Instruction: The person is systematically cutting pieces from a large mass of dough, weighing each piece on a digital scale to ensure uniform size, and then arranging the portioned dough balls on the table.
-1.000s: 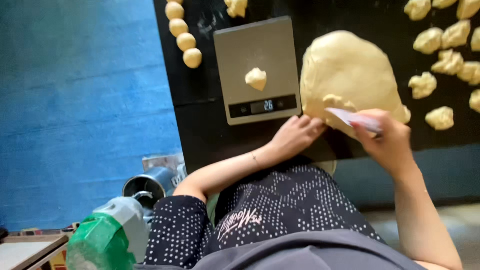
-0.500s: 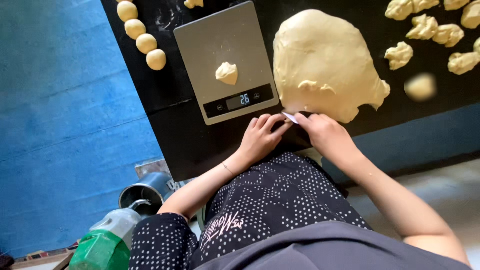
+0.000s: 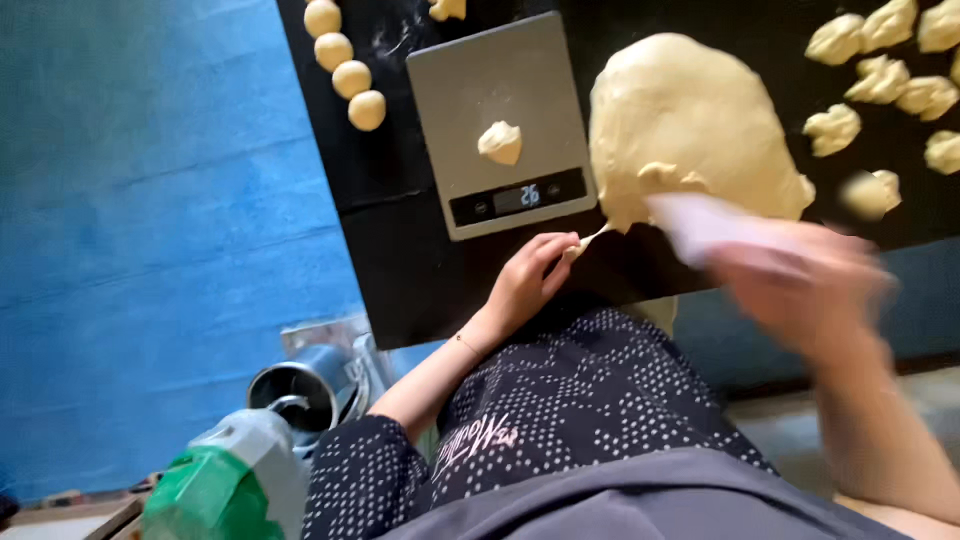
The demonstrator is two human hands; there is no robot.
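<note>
Head view: the left hand [image 3: 525, 280] pinches a thin strand of dough [image 3: 590, 238] stretched from the big dough mass [image 3: 690, 120] on the black counter [image 3: 400, 250]. The right hand [image 3: 800, 275], blurred, grips a white scraper [image 3: 700, 220] just beside that mass. A small dough piece [image 3: 501, 142] sits on the grey scale [image 3: 495, 90].

A baking kitchen: dough mass [image 3: 690, 125], digital scale [image 3: 500, 120], rolled dough balls [image 3: 345, 60] on black worktop [image 3: 400, 250].
</note>
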